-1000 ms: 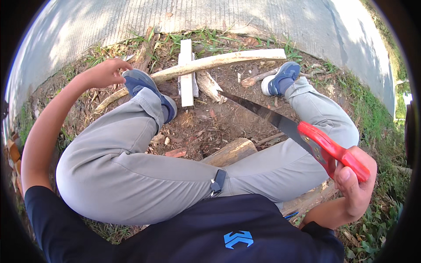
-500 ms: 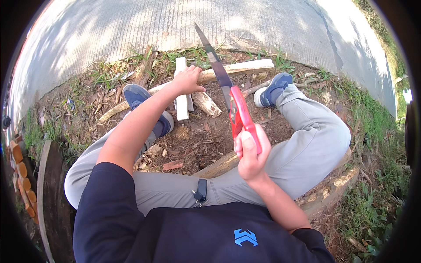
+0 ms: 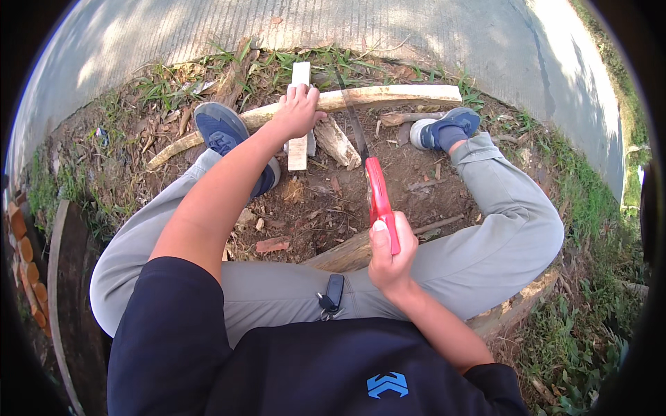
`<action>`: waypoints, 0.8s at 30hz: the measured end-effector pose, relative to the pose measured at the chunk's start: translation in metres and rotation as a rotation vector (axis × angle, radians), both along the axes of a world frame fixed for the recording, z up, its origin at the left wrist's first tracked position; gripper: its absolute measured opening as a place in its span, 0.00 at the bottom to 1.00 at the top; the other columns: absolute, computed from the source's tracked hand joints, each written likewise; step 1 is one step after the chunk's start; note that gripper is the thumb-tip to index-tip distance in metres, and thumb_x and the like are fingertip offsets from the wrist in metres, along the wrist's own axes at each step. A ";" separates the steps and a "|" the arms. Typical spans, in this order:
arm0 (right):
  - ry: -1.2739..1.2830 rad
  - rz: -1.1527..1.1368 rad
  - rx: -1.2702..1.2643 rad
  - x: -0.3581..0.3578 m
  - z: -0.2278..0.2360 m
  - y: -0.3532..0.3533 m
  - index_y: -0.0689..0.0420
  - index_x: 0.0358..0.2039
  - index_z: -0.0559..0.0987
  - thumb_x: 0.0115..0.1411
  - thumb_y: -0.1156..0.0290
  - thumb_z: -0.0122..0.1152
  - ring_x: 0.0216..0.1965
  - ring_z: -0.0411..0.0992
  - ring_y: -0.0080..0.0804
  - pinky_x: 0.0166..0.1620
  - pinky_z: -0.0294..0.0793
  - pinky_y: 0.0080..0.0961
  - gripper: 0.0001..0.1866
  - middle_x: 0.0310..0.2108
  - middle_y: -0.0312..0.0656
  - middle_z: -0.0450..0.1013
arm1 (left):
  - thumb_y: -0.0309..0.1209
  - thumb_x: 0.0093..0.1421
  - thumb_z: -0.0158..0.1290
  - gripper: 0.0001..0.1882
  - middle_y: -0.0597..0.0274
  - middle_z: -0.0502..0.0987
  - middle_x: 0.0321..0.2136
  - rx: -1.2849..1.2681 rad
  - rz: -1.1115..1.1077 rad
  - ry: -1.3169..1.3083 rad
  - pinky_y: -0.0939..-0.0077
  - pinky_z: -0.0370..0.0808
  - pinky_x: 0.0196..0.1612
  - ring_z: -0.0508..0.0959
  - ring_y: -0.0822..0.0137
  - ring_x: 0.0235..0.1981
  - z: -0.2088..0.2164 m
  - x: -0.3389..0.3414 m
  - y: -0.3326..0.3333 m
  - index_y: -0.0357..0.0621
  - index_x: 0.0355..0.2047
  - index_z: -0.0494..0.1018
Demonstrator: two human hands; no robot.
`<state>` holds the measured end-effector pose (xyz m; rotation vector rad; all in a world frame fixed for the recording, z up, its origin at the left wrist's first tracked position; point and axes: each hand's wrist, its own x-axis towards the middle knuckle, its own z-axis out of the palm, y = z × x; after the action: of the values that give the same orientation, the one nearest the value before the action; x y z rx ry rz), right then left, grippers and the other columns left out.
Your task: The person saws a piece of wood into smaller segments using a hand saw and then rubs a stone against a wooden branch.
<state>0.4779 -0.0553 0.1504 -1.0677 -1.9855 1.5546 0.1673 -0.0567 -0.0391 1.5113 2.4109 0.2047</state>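
A long, curved, peeled branch [image 3: 395, 95] lies across the ground, and my left hand [image 3: 298, 112] grips it, fingers over the far side and thumb on the near side. Crossing it under that hand is a pale squared wood strip [image 3: 297, 154]; the hand hides which lies on top. In my right hand [image 3: 393, 260] is a hand saw [image 3: 379, 191], held by its red handle. Its dark, narrow blade points away from me and passes across the branch, just right of my left hand. A short split wood chunk [image 3: 337, 143] sits beside the strip.
My blue shoes [image 3: 220, 126] flank the wood, the left one by the branch. A thicker log [image 3: 347, 253] lies near my legs. A reddish brick fragment [image 3: 272, 244] rests on the soil. Ridged concrete [image 3: 312, 31] runs beyond the grass. Stacked orange-ended pieces [image 3: 29, 260] are far left.
The saw has come down from a raised position to the branch, and my right hand has lowered with it. My left hand keeps its place on the wood. The view has shifted slightly.
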 end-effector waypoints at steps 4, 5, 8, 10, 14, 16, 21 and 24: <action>0.018 0.045 0.098 -0.008 -0.003 -0.009 0.61 0.34 0.73 0.68 0.69 0.58 0.18 0.69 0.33 0.25 0.68 0.31 0.09 0.18 0.42 0.67 | 0.49 0.64 0.59 0.32 0.47 0.69 0.51 -0.008 0.008 -0.003 0.47 0.69 0.55 0.70 0.45 0.55 -0.002 -0.001 0.002 0.41 0.58 0.64; -0.007 0.066 0.107 -0.018 0.000 -0.006 0.61 0.34 0.72 0.67 0.70 0.58 0.18 0.70 0.37 0.25 0.68 0.33 0.08 0.18 0.43 0.68 | 0.49 0.64 0.59 0.32 0.47 0.70 0.51 -0.009 0.009 0.003 0.47 0.69 0.55 0.70 0.45 0.55 -0.001 -0.001 0.003 0.41 0.59 0.64; 0.022 0.048 0.033 -0.040 0.013 -0.008 0.61 0.32 0.70 0.67 0.71 0.57 0.18 0.70 0.38 0.25 0.68 0.35 0.09 0.19 0.45 0.69 | 0.50 0.63 0.59 0.34 0.47 0.70 0.52 -0.080 0.004 -0.057 0.46 0.68 0.56 0.70 0.44 0.56 0.004 -0.005 0.006 0.41 0.60 0.63; -0.020 0.058 -0.004 -0.035 0.026 0.000 0.61 0.33 0.70 0.67 0.71 0.57 0.18 0.70 0.38 0.25 0.68 0.35 0.09 0.19 0.45 0.69 | 0.51 0.63 0.59 0.35 0.46 0.71 0.52 -0.116 -0.011 -0.064 0.45 0.69 0.57 0.71 0.43 0.56 0.005 -0.008 0.004 0.42 0.61 0.63; -0.029 0.083 -0.054 -0.027 0.031 0.021 0.62 0.32 0.70 0.67 0.72 0.58 0.18 0.71 0.39 0.25 0.68 0.35 0.09 0.18 0.46 0.68 | 0.48 0.64 0.58 0.35 0.43 0.71 0.52 -0.135 -0.073 -0.032 0.47 0.71 0.57 0.73 0.41 0.54 0.005 -0.010 0.005 0.40 0.63 0.61; -0.017 0.089 -0.020 -0.026 0.029 0.024 0.61 0.31 0.70 0.67 0.72 0.58 0.18 0.70 0.40 0.25 0.68 0.36 0.09 0.18 0.47 0.68 | 0.46 0.64 0.58 0.35 0.41 0.71 0.53 -0.184 -0.115 -0.099 0.49 0.70 0.59 0.72 0.40 0.56 0.016 -0.014 0.006 0.39 0.64 0.61; 0.013 0.071 0.004 -0.029 0.017 0.022 0.63 0.31 0.72 0.66 0.72 0.58 0.20 0.73 0.44 0.26 0.69 0.38 0.09 0.20 0.50 0.72 | 0.42 0.62 0.60 0.36 0.39 0.71 0.53 -0.209 -0.090 -0.163 0.52 0.70 0.61 0.72 0.40 0.58 0.022 -0.025 -0.003 0.42 0.65 0.61; -0.002 0.073 -0.006 -0.032 0.026 0.029 0.64 0.33 0.72 0.67 0.68 0.58 0.24 0.74 0.58 0.29 0.71 0.45 0.12 0.21 0.56 0.73 | 0.41 0.60 0.62 0.34 0.40 0.72 0.53 -0.220 -0.009 -0.050 0.51 0.71 0.60 0.74 0.40 0.56 0.020 -0.017 -0.008 0.42 0.63 0.63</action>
<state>0.4462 -0.0261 0.1764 -1.0094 -2.0439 1.5980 0.1504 -0.0647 -0.0189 1.4012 2.3017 -0.0247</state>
